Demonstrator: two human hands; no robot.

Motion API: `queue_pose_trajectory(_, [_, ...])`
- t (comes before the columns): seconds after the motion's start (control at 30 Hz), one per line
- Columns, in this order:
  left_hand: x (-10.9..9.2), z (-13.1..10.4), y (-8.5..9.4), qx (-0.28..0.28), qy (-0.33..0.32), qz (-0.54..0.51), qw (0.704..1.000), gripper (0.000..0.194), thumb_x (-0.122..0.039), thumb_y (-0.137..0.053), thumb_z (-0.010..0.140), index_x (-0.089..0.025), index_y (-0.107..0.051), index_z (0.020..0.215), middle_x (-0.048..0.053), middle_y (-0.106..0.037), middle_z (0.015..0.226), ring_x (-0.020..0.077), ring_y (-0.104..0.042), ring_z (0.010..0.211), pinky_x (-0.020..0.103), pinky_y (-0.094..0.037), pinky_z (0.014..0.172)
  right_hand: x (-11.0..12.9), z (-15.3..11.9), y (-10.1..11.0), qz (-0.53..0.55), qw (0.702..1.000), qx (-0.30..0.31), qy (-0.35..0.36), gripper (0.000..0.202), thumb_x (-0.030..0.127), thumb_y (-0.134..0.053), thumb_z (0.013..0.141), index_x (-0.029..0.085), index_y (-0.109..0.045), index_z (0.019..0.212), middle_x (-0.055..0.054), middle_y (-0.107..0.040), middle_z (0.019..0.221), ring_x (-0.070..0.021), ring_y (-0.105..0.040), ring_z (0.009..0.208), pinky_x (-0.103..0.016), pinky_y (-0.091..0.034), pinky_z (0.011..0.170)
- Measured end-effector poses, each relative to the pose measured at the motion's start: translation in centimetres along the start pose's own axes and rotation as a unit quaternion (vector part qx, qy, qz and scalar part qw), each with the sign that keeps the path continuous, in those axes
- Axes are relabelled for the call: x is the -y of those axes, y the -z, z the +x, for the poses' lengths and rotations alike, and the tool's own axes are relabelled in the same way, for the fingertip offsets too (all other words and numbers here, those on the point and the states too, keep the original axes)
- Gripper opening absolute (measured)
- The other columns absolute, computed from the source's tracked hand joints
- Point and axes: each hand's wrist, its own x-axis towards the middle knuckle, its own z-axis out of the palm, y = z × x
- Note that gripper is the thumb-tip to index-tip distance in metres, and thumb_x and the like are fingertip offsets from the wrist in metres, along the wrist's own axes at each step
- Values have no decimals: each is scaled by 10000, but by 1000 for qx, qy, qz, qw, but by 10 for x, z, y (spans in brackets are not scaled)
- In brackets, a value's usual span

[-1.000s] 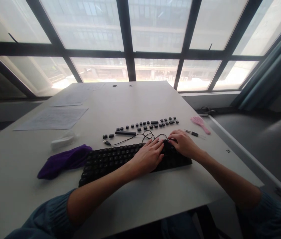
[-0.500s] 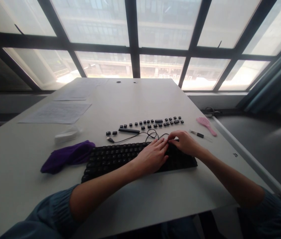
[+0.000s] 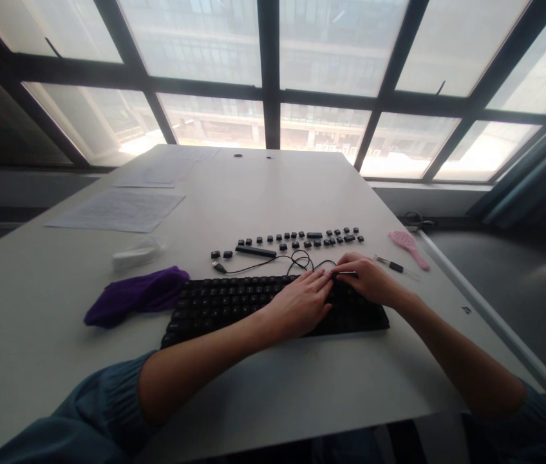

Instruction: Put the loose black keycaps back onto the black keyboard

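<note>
A black keyboard [image 3: 229,299] lies on the white table in front of me. My left hand [image 3: 299,303] rests flat across its right half, fingers stretched out and nearly together, tips by the back row. Beside those tips, my right hand [image 3: 362,277] bends over the back right part of the keyboard. Its thumb and index finger come together in a pinch; whatever they hold is too small and dark to make out. Behind the keyboard, loose black keycaps [image 3: 295,245] lie in uneven rows, with a long space bar key [image 3: 255,251] among them. Both hands cover part of the keys.
A black USB cable [image 3: 248,266] loops behind the keyboard. To the left are a purple cloth [image 3: 132,299], a white object in clear plastic [image 3: 135,254] and paper sheets [image 3: 118,209]. On the right lie a wire keycap puller [image 3: 396,266] and a pink hairbrush [image 3: 408,248].
The whole view has shifted a little, so the table's contents appear slightly farther right. Both hands stay at the same part of the keyboard, with only slight finger movement on the right.
</note>
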Motion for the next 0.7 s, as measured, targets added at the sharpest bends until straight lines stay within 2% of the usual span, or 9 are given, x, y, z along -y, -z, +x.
queue_pose_trajectory(0.1, [1,0,-1,-4,-1,-3,1000,516,-320,-498,1017,-39,-475,1449,214,-427,1577,299,-376,1500,419,-282,1259,1,-1,0,-2,1000,6,0,226,235,-614,934,235,-797,1066,-68,-729,987,-227,-684,932,-356,-546,865])
queue_pose_trajectory(0.3, [2,1,-4,-7,-1,-3,1000,523,-322,-489,1021,-39,-459,1460,209,-429,1578,296,-361,1508,425,-282,1262,1,1,0,15,1000,-20,-18,193,185,-639,899,207,-795,1010,-61,-758,956,-217,-696,889,-343,-538,847])
queue_pose_trajectory(0.5, [3,2,-3,-5,-4,5,1000,490,-311,-499,1018,-51,-493,1434,205,-445,1568,303,-391,1491,422,-299,1252,-3,2,-1,80,992,-64,-71,145,186,-684,861,201,-802,944,-47,-791,931,-216,-725,868,-328,-551,838])
queue_pose_trajectory(0.7, [3,2,0,-4,-8,12,1000,488,-299,-501,1015,-45,-499,1431,206,-465,1554,314,-405,1481,425,-307,1248,-6,2,-5,93,992,-43,-71,139,191,-698,860,206,-811,939,-49,-794,928,-216,-726,856,-321,-550,813])
